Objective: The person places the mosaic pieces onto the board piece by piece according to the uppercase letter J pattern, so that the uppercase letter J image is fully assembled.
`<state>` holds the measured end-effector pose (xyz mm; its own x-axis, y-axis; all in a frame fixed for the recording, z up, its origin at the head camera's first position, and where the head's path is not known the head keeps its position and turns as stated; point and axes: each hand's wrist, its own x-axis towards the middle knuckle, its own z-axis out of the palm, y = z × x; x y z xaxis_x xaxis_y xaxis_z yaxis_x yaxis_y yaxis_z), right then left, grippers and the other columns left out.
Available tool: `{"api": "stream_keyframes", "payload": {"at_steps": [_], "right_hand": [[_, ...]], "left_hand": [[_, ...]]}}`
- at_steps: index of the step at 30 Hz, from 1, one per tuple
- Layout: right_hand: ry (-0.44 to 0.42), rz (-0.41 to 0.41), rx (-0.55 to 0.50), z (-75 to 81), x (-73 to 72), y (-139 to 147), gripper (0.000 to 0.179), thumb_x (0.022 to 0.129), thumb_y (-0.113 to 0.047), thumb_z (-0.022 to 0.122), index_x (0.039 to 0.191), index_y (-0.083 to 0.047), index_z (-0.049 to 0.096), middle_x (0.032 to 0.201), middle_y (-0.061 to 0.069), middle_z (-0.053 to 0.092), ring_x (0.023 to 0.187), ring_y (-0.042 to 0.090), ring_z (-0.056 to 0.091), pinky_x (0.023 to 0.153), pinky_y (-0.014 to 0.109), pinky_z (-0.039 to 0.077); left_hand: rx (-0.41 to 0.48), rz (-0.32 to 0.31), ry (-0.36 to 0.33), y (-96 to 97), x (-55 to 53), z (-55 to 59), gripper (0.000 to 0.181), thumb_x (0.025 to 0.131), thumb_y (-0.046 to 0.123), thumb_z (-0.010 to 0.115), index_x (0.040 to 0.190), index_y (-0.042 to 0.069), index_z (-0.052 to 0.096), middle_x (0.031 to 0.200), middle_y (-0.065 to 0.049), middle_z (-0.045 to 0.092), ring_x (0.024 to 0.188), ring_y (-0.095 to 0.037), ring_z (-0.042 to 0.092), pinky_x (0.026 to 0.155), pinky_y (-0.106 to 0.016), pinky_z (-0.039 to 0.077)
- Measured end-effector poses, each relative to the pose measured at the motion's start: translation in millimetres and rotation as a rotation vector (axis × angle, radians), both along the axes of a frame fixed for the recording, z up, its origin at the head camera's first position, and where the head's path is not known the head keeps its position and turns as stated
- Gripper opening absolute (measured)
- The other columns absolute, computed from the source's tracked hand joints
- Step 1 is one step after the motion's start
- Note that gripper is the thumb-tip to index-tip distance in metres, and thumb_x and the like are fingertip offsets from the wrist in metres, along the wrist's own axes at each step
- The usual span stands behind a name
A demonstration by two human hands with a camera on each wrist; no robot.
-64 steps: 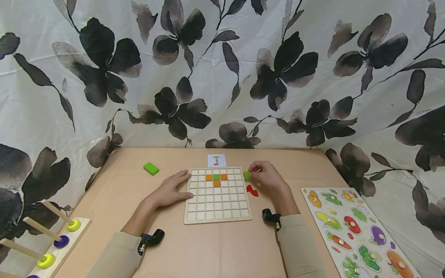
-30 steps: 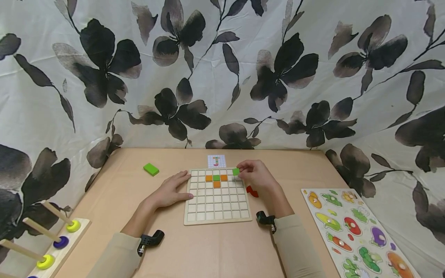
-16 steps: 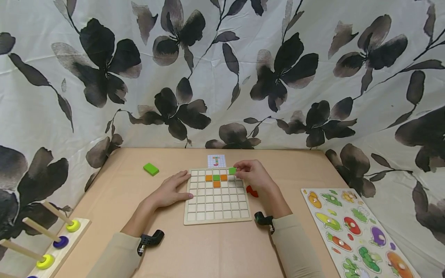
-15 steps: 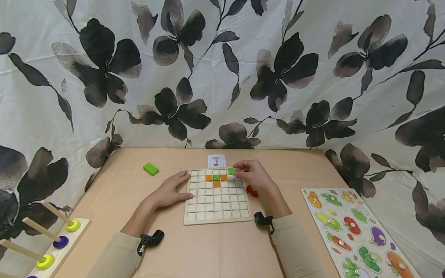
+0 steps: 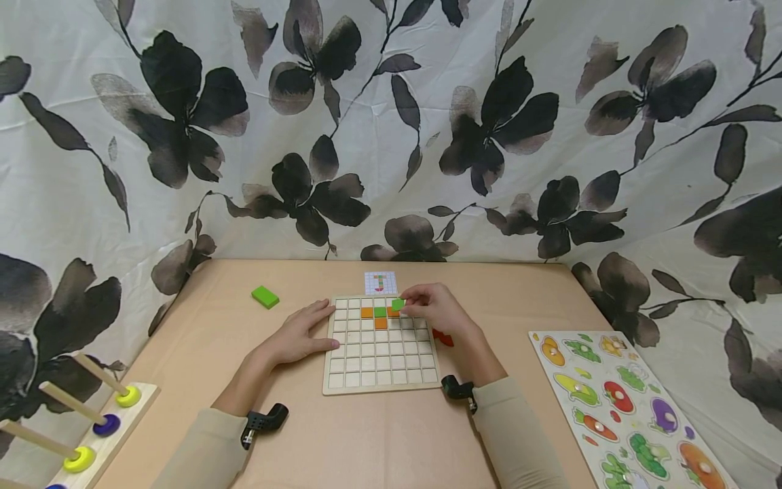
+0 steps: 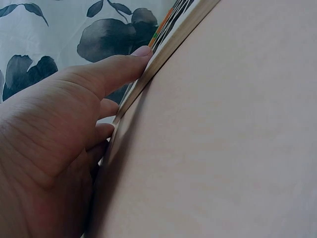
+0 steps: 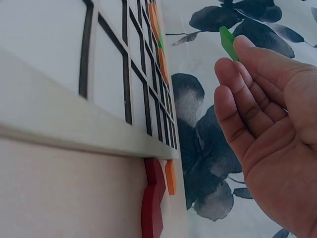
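Observation:
A pale wooden grid board (image 5: 381,363) lies on the table, with orange tiles (image 5: 381,324) and a green tile (image 5: 380,312) set in its upper squares. My right hand (image 5: 442,314) pinches a small green square tile (image 5: 398,304) between thumb and fingertips, over the upper right of the board; the right wrist view shows this tile (image 7: 228,42) raised above the board. At the board's left edge, my left hand (image 5: 302,333) rests with fingers extended, its thumb (image 6: 131,64) on the rim. A pattern card (image 5: 380,282) with a coloured hook shape lies just behind the board.
Red pieces (image 5: 442,337) lie by the board's right edge, near an orange piece (image 7: 171,177). A larger green block (image 5: 265,297) sits at the back left. A peg stand with rings (image 5: 128,407) occupies the front left, a vegetable puzzle board (image 5: 629,407) the right.
My right hand has carried the green tile leftward from beside the board's right edge to over its upper squares. The left hand has stayed in place.

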<state>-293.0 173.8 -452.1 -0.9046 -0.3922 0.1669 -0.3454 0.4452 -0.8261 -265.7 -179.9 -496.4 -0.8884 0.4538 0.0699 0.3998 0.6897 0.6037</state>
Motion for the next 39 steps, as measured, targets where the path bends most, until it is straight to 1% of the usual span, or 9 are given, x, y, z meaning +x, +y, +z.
{"api": "stream_keyframes", "payload": {"at_steps": [4,11,17,20,25,33,39], "right_hand": [[0.011,0.034,0.016,0.1,2.0,-4.5,0.022,0.092,-0.012,0.080,0.113,-0.004,0.077,0.091,0.005,0.071,0.081,0.018,0.063,0.070,0.024,0.054],[-0.017,0.090,0.022,1.0,6.6,-13.6,0.028,0.090,-0.008,0.081,0.115,0.003,0.074,0.092,0.006,0.072,0.082,0.017,0.064,0.070,0.022,0.055],[-0.015,0.116,0.073,2.0,9.1,-21.0,0.024,0.088,-0.008,0.083,0.111,0.000,0.077,0.087,0.004,0.070,0.078,0.015,0.061,0.068,0.022,0.051],[-0.015,0.133,0.097,1.0,8.8,-24.0,0.023,0.088,-0.007,0.083,0.108,-0.001,0.077,0.085,0.003,0.069,0.076,0.013,0.060,0.066,0.021,0.050],[-0.041,0.158,0.126,-1.8,8.9,-28.8,0.021,0.088,-0.007,0.083,0.107,0.001,0.077,0.084,0.002,0.069,0.075,0.011,0.060,0.066,0.020,0.050],[-0.068,0.179,0.210,-3.9,11.7,-36.8,0.016,0.088,-0.012,0.084,0.102,-0.006,0.078,0.082,-0.003,0.068,0.077,0.013,0.059,0.067,0.022,0.050],[-0.032,0.191,0.279,-5.3,13.5,-38.6,0.014,0.089,-0.015,0.084,0.100,-0.009,0.078,0.079,-0.005,0.067,0.075,0.012,0.058,0.067,0.023,0.049]], "left_hand": [[0.001,0.006,-0.016,0.4,-0.5,0.0,0.090,0.089,0.054,0.077,0.159,0.010,0.043,0.172,-0.016,0.027,0.159,-0.043,0.021,0.125,-0.067,0.017],[0.001,0.013,-0.030,0.2,-0.6,-0.2,0.090,0.089,0.055,0.077,0.160,0.011,0.043,0.172,-0.015,0.026,0.159,-0.043,0.020,0.125,-0.067,0.017],[0.010,0.018,-0.050,0.4,-1.1,0.2,0.089,0.089,0.054,0.077,0.160,0.014,0.042,0.173,-0.012,0.025,0.160,-0.041,0.018,0.126,-0.065,0.015],[0.012,0.014,-0.042,0.3,-1.2,0.5,0.089,0.089,0.054,0.077,0.160,0.013,0.042,0.173,-0.014,0.025,0.160,-0.042,0.018,0.125,-0.067,0.016],[0.010,0.012,-0.042,-0.1,-1.2,1.4,0.090,0.089,0.055,0.076,0.160,0.012,0.042,0.172,-0.014,0.025,0.160,-0.041,0.018,0.125,-0.066,0.016],[0.014,0.013,-0.044,0.2,-0.7,0.9,0.090,0.089,0.055,0.077,0.160,0.012,0.043,0.172,-0.014,0.026,0.160,-0.041,0.018,0.125,-0.067,0.017],[0.016,0.012,-0.042,0.5,-1.0,0.8,0.090,0.089,0.055,0.077,0.160,0.012,0.043,0.172,-0.014,0.026,0.160,-0.041,0.018,0.125,-0.066,0.017]]}}
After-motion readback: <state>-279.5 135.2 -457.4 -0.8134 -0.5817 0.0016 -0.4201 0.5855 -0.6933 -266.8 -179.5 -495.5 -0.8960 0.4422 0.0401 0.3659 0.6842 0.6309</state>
